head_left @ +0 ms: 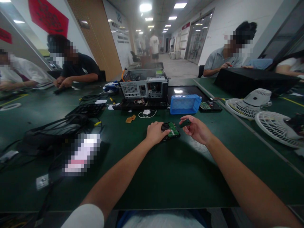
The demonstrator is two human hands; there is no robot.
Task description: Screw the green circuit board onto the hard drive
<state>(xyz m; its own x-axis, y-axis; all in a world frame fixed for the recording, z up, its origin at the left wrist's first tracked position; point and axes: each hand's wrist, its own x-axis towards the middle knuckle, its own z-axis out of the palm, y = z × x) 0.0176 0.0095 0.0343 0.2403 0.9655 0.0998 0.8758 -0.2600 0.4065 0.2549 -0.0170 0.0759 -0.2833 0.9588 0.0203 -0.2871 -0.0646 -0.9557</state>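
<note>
A hard drive with a green circuit board [173,129] lies on the green table [175,177], in front of the blue bin. My left hand [156,132] is closed on the drive's left side, its thumb over the near edge. To the right of the drive, my right hand [195,128] is raised a little above the table. Its fingers pinch a small dark object [185,123], too small to make out clearly.
Behind the drive stand a blue bin [185,104] and an opened computer case [144,88]. White fan parts [247,103] lie at the right, another circuit board [210,106] beside the bin. Black cables and a bag [54,133] fill the left. Several people sit around.
</note>
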